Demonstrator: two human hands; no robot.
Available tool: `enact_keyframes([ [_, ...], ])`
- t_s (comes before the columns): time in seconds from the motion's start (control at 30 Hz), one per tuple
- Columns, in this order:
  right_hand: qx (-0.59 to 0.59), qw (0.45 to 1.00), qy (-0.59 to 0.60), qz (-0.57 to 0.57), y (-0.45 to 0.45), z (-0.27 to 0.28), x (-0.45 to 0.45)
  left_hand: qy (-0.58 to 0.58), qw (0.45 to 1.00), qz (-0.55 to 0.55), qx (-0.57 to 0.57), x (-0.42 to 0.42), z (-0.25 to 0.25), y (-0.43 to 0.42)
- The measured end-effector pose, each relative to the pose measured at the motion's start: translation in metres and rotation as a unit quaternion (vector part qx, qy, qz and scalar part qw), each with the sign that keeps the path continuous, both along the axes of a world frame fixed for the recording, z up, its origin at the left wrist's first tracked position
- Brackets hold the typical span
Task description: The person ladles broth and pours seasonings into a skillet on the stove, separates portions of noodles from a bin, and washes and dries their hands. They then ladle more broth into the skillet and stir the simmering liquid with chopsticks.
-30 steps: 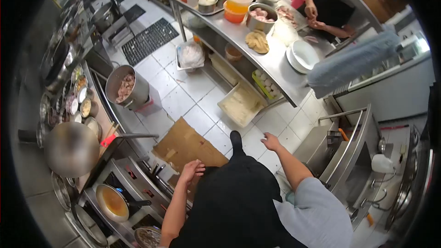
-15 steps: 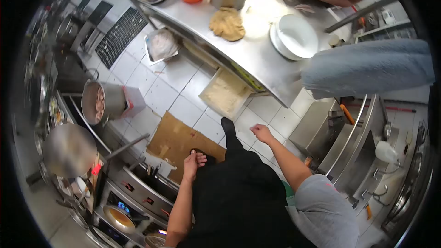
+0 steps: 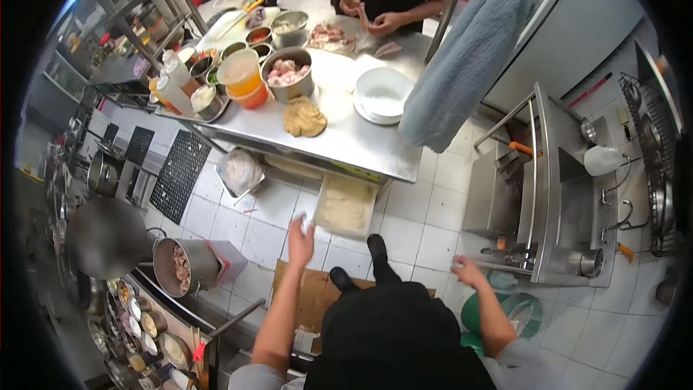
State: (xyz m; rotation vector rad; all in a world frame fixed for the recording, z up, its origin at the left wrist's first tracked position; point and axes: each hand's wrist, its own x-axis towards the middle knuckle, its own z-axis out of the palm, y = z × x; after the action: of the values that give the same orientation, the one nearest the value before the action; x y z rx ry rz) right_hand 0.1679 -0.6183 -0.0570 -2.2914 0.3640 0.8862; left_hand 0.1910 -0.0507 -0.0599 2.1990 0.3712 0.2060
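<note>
My left hand (image 3: 301,242) is raised over the tiled floor, left of the white tub (image 3: 346,206) of pale powder, fingers apart and holding nothing. Lower on the right, my right hand (image 3: 468,271) hangs above the floor near the green bin (image 3: 473,312); its fingers are partly curled and nothing shows in them. Ahead stands the steel table (image 3: 368,146), bearing a tan cloth (image 3: 304,117), white bowls (image 3: 382,94), a pot of raw meat (image 3: 287,76) and an orange container (image 3: 242,78).
A blue-grey towel (image 3: 469,58) hangs at the table's right end. A steel sink (image 3: 559,195) is on the right. At left stand a tall meat pot (image 3: 173,267) and ingredient containers. Cardboard (image 3: 307,296) lies underfoot. Across the table, a person's hands (image 3: 372,20) hold meat.
The view has turned and more of the table shows. My left hand has moved up and forward, its fingers spreading. My right hand is lower and farther right. Both feet now show.
</note>
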Motion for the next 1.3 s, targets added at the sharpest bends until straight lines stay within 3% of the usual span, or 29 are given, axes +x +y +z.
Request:
enact_keyframes([
  [0.07, 0.114, 0.99, 0.014, -0.082, 0.035, 0.031, -0.006, -0.123, 0.991, -0.021, 0.047, 0.093, 0.059, 0.007],
  [0.13, 0.208, 0.969, -0.014, -0.132, 0.061, 0.044, 0.002, -0.189, 0.969, 0.018, 0.158, 0.178, 0.084, 0.007],
  [0.2, 0.259, 0.948, -0.134, -0.128, 0.092, 0.096, 0.044, -0.191, 0.967, 0.054, 0.159, 0.234, 0.111, -0.003],
  [0.23, 0.284, 0.931, -0.192, -0.124, 0.105, 0.129, 0.075, -0.181, 0.98, 0.048, 0.073, 0.252, 0.135, -0.016],
  [0.3, 0.155, 0.861, -0.481, -0.047, 0.128, 0.189, 0.152, -0.174, 0.975, -0.046, -0.132, 0.266, 0.179, -0.064],
  [0.33, 0.207, 0.822, -0.515, -0.126, 0.15, 0.231, 0.186, -0.214, 0.961, -0.087, -0.15, 0.256, 0.219, -0.101],
  [0.4, 0.222, 0.718, -0.646, -0.131, 0.181, 0.295, 0.249, -0.275, 0.93, -0.176, -0.17, 0.256, 0.262, -0.157],
  [0.43, 0.26, 0.74, -0.607, -0.129, 0.183, 0.3, 0.274, -0.249, 0.93, -0.191, -0.189, 0.263, 0.27, -0.179],
  [0.47, 0.298, 0.759, -0.565, -0.125, 0.186, 0.3, 0.291, -0.289, 0.929, -0.191, -0.13, 0.269, 0.278, -0.198],
  [0.5, 0.373, 0.759, -0.513, -0.144, 0.185, 0.297, 0.297, -0.258, 0.926, -0.206, -0.181, 0.279, 0.287, -0.211],
  [0.6, 0.333, 0.798, -0.482, -0.142, 0.16, 0.301, 0.277, -0.053, 0.951, -0.285, -0.106, 0.265, 0.332, -0.19],
  [0.63, 0.354, 0.781, -0.492, -0.152, 0.143, 0.29, 0.274, -0.129, 0.947, -0.284, -0.07, 0.253, 0.336, -0.181],
  [0.77, 0.316, 0.696, -0.629, -0.146, 0.15, 0.319, 0.27, -0.219, 0.787, -0.466, -0.339, 0.241, 0.336, -0.17],
  [0.87, 0.366, 0.626, -0.674, -0.141, 0.191, 0.326, 0.299, -0.229, 0.804, -0.224, -0.5, 0.272, 0.306, -0.235],
  [0.9, 0.275, 0.715, -0.591, -0.255, 0.188, 0.258, 0.322, -0.254, 0.858, -0.201, -0.398, 0.283, 0.283, -0.27],
  [0.93, 0.384, 0.714, -0.515, -0.279, 0.191, 0.249, 0.318, -0.278, 0.898, -0.177, -0.291, 0.288, 0.265, -0.292],
  [1.03, 0.631, 0.648, -0.339, -0.259, 0.214, 0.232, 0.295, -0.276, 0.888, -0.268, -0.253, 0.268, 0.28, -0.278],
  [1.1, 0.716, 0.593, -0.334, -0.157, 0.233, 0.228, 0.263, -0.296, 0.872, -0.286, -0.264, 0.265, 0.271, -0.257],
  [1.17, 0.669, 0.606, -0.372, -0.214, 0.267, 0.253, 0.226, -0.238, 0.841, -0.309, -0.376, 0.267, 0.272, -0.23],
  [1.2, 0.645, 0.614, -0.387, -0.24, 0.287, 0.257, 0.211, -0.13, 0.792, -0.362, -0.474, 0.272, 0.281, -0.211],
  [1.27, 0.809, 0.499, -0.306, -0.053, 0.246, 0.226, 0.197, 0.095, 0.634, -0.43, -0.636, 0.268, 0.289, -0.169],
  [1.3, 0.832, 0.457, -0.311, -0.058, 0.24, 0.23, 0.187, 0.113, 0.676, -0.453, -0.57, 0.253, 0.283, -0.162],
])
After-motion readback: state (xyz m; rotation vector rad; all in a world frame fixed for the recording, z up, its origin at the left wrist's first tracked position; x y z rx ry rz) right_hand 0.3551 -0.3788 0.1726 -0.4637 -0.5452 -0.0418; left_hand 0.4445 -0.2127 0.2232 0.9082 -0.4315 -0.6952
